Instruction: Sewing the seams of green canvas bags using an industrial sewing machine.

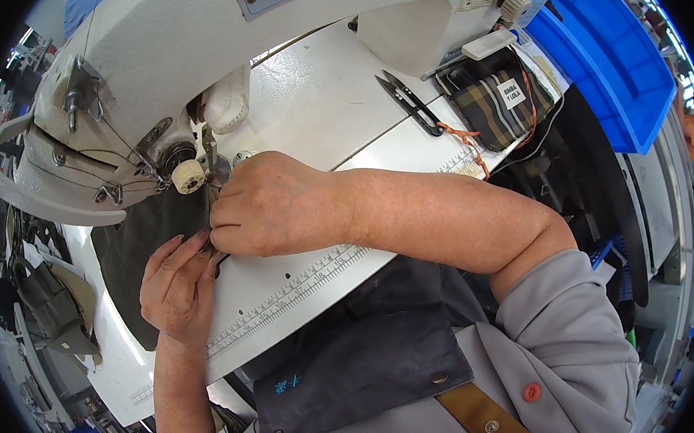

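Observation:
A piece of dark olive-grey fabric (144, 245) lies on the white table under the head of a sewing machine (125, 87). My left hand (179, 288) pinches the fabric's right-hand edge, its fingertips close to those of my right hand. Curled just in front of the presser foot (212, 157), my right hand (270, 206) grips the same edge; its back hides most of the fingers and the spot where they hold. A cream ribbed knob (189, 177) sits on the machine head, left of my right hand.
Thread snips (411, 103) with an orange cord lie beyond my right forearm, beside a plaid fabric pouch (496, 105). A ruler strip (288, 293) runs along the table's near edge. Blue plastic bins (609, 53) stand at right; dark bag-like pieces (51, 305) hang at left.

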Tool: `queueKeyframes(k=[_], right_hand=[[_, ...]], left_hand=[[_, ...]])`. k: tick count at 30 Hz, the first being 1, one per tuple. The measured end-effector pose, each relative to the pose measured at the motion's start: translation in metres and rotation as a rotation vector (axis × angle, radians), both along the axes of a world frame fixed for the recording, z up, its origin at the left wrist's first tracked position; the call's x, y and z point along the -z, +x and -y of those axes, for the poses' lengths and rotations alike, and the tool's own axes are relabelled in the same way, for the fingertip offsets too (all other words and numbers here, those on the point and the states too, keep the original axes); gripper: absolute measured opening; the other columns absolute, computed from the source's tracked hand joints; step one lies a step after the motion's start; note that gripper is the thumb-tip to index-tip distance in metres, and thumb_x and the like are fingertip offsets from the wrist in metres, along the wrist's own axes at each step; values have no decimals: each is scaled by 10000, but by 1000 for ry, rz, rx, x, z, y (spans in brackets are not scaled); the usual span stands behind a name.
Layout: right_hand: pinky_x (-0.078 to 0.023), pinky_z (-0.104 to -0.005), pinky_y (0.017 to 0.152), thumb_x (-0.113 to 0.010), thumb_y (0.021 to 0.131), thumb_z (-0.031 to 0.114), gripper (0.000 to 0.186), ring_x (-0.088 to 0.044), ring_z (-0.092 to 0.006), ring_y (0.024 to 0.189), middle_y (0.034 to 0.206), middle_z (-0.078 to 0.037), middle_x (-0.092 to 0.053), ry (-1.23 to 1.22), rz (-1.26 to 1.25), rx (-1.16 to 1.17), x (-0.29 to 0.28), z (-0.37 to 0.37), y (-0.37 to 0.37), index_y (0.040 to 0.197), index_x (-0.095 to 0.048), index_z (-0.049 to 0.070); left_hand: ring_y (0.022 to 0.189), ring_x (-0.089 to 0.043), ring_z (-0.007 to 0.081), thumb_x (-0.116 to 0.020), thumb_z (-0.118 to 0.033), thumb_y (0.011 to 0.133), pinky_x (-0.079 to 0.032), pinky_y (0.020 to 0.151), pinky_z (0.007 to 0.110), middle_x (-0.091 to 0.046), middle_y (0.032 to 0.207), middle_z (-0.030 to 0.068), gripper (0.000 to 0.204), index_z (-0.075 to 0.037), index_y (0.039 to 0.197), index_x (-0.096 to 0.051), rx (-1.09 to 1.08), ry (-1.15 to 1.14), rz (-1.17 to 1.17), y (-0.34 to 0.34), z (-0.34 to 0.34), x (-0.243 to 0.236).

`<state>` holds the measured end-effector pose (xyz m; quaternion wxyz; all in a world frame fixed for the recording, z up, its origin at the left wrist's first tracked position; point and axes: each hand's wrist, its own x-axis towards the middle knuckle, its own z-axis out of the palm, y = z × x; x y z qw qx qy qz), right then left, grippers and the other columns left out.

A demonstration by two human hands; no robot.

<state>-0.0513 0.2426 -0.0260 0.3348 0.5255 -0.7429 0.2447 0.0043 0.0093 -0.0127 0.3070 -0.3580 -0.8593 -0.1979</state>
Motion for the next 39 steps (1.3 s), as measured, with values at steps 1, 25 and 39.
queueKeyframes(k=[1,25,39], right_hand=[[-575,-350,619,-740,733,154,117,-684,-183,750,794,2,-637,-29,-16,-5,-2,0,0,774,-634,124],[-593,-336,672,-870,770,21,213,-750,-232,806,924,-51,-779,-42,361,-123,-13,-3,-7,876,-693,72],[-576,-361,658,-845,825,63,205,-749,-249,776,850,-53,-739,-68,502,-89,-11,-4,-4,927,-669,88]], left_hand=[[929,-776,240,-879,23,739,-633,939,413,-812,1009,88,193,-37,886,-769,14,-13,-7,0,0,0],[840,-780,210,-889,-24,737,-645,897,389,-820,975,73,207,-59,833,-709,85,61,35,-4,-1,2],[775,-769,191,-920,-61,769,-630,843,360,-819,910,40,211,-73,822,-716,63,105,39,-6,-3,3]])
